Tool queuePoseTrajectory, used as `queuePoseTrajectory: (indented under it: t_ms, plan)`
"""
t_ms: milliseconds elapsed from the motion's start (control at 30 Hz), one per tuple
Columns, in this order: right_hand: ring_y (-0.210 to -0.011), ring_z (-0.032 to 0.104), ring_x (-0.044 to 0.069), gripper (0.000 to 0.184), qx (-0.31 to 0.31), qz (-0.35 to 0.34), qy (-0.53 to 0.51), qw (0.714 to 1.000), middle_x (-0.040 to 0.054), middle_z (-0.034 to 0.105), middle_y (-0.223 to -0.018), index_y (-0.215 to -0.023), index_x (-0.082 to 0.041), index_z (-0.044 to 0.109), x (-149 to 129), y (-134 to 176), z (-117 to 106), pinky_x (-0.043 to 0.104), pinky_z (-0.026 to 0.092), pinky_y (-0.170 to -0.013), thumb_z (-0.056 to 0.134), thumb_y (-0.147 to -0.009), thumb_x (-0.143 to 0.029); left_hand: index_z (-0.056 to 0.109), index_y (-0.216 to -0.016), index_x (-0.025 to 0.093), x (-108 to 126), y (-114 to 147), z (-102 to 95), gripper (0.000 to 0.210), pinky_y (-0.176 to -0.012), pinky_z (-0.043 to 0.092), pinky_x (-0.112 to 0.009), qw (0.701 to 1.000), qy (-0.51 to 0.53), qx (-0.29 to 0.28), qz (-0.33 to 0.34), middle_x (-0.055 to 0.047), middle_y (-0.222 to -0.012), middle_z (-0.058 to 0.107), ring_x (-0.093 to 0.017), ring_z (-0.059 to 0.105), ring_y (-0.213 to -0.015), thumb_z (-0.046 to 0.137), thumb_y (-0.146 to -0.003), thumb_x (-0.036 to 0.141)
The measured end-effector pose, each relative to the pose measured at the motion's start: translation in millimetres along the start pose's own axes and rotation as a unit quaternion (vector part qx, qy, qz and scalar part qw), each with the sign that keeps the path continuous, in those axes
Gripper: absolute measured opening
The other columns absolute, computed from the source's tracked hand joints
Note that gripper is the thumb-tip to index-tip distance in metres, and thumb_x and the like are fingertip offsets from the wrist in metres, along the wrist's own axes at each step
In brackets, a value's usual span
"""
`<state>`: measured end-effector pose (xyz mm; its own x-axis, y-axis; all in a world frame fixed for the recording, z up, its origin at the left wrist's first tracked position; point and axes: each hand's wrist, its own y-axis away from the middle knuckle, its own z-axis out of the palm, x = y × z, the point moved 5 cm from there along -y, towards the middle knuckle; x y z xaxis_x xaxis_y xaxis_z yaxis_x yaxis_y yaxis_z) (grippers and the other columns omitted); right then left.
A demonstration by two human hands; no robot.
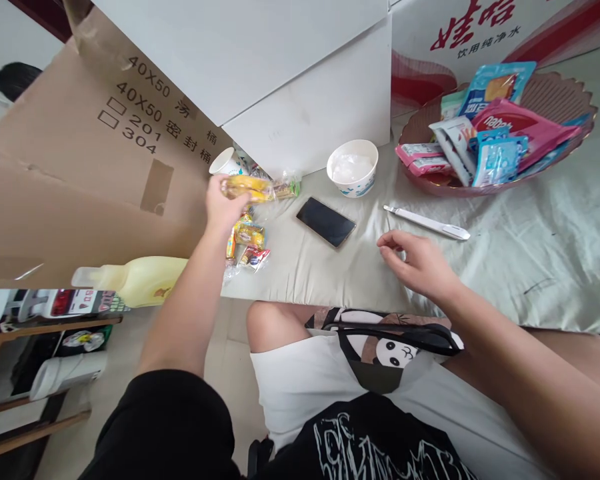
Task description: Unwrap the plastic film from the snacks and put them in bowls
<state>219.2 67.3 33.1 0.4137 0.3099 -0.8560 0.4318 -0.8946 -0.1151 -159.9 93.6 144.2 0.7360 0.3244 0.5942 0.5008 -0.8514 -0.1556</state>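
Note:
At the left of the table, my left hand (223,207) is closed on a snack in a clear wrapper with yellow contents (253,187). Just below it lie several small wrapped snacks (250,235) in yellow, orange and red. A green-ended packet (287,188) sits beside the held one, and a white paper cup (227,162) stands behind. My right hand (417,261) rests over the cloth with fingers curled in and tips close together, nothing visible in them. Nearest to it is a white knife-like tool (427,222). A black phone (326,222) lies between my hands.
A paper bowl (353,168) with clear plastic inside stands behind the phone. The pink scalloped basket (573,100) at right holds several snack packets. Cardboard boxes (165,143) wall the left and back. A pale yellow bottle (153,279) lies by my left forearm.

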Motion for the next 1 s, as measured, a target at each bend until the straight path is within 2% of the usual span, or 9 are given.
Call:
queuePoseTrajectory:
  t_ms: [67,167,300,367,433,600,700,800,1000]
  plan:
    - [-0.08,0.068,0.026,0.015,0.067,-0.005,0.065,0.996,0.0091,0.074,-0.088,-0.089,-0.023,0.066,4.6,-1.3,-10.5,0.038,0.05,-0.071,0.053,-0.088,-0.028,0.058,-0.118,0.026,0.7,11.1,-17.1,0.036,-0.08,0.059,-0.037,0.991,0.125,0.01,-0.045,-0.005,-0.118,0.071,-0.025,0.069,-0.108,0.067,-0.086,0.037]
    - [-0.094,0.067,0.033,0.014,0.146,0.012,0.135,0.98,0.0137,0.072,-0.096,-0.093,-0.023,0.068,12.8,-3.1,-23.0,0.046,0.051,-0.083,0.056,-0.089,-0.03,0.065,-0.105,0.021,-5.3,44.8,-9.7,0.025,-0.059,0.054,-0.028,0.949,0.262,-0.076,-0.156,-0.005,-0.103,0.076,-0.02,0.072,-0.087,0.064,-0.085,0.038]
    - [-0.11,0.065,0.033,0.037,0.059,-0.046,0.036,0.997,0.0159,0.068,-0.12,-0.12,-0.021,0.063,7.0,-5.4,-8.5,0.05,0.053,-0.093,0.063,-0.086,-0.035,0.068,-0.086,0.018,-10.1,114.4,52.0,0.015,-0.046,0.047,-0.023,0.855,0.372,-0.18,-0.313,-0.002,-0.077,0.074,-0.013,0.067,-0.06,0.071,-0.077,0.029]
    - [-0.126,0.058,0.033,0.052,-0.013,-0.112,-0.045,0.993,0.0163,0.06,-0.137,-0.134,-0.021,0.055,-4.7,-2.4,4.9,0.049,0.052,-0.1,0.065,-0.087,-0.041,0.069,-0.085,0.018,-0.8,145.5,91.2,0.017,-0.046,0.048,-0.022,0.805,0.413,-0.249,-0.346,-0.001,-0.074,0.073,-0.012,0.065,-0.057,0.073,-0.078,0.033]
    - [-0.131,0.055,0.03,0.049,-0.062,-0.153,-0.112,0.98,0.0148,0.058,-0.14,-0.134,-0.023,0.056,-13.1,1.6,14.3,0.047,0.052,-0.102,0.063,-0.09,-0.045,0.07,-0.086,0.017,12.3,165.1,120.8,0.023,-0.043,0.046,-0.021,0.789,0.411,-0.304,-0.34,-0.001,-0.07,0.071,-0.01,0.062,-0.052,0.076,-0.079,0.039]
    - [-0.103,0.062,0.026,0.021,-0.036,-0.124,-0.07,0.989,0.0097,0.062,-0.107,-0.098,-0.022,0.068,-6.6,0.8,13.1,0.046,0.052,-0.097,0.062,-0.091,-0.041,0.065,-0.106,0.024,39.6,170.0,143.5,0.041,-0.052,0.051,-0.021,0.813,0.415,-0.32,-0.255,0.0,-0.083,0.071,-0.011,0.066,-0.063,0.083,-0.076,0.046]
    - [-0.099,0.061,0.027,0.021,-0.004,-0.117,-0.021,0.993,0.0106,0.061,-0.106,-0.093,-0.021,0.069,-2.6,-1.4,7.2,0.045,0.051,-0.092,0.066,-0.087,-0.041,0.064,-0.115,0.029,43.0,164.9,140.0,0.049,-0.063,0.055,-0.025,0.87,0.374,-0.27,-0.172,-0.001,-0.106,0.072,-0.014,0.068,-0.076,0.086,-0.072,0.037]
    - [-0.09,0.062,0.023,0.021,-0.05,-0.129,-0.023,0.99,0.0089,0.063,-0.098,-0.095,-0.021,0.07,-5.4,-1.1,10.9,0.039,0.051,-0.084,0.062,-0.091,-0.04,0.069,-0.109,0.027,43.4,165.2,142.2,0.04,-0.079,0.057,-0.031,0.914,0.321,-0.237,-0.078,-0.003,-0.117,0.071,-0.02,0.07,-0.091,0.083,-0.073,0.035]
    - [-0.07,0.056,0.016,0.023,-0.127,-0.107,-0.04,0.985,0.0029,0.064,-0.076,-0.081,-0.02,0.062,-10.9,3.4,16.4,0.03,0.041,-0.068,0.053,-0.094,-0.037,0.075,-0.105,0.026,48.3,170.9,150.2,0.038,-0.104,0.052,-0.041,0.94,0.287,-0.177,0.05,-0.01,-0.13,0.066,-0.029,0.062,-0.125,0.073,-0.082,0.057]
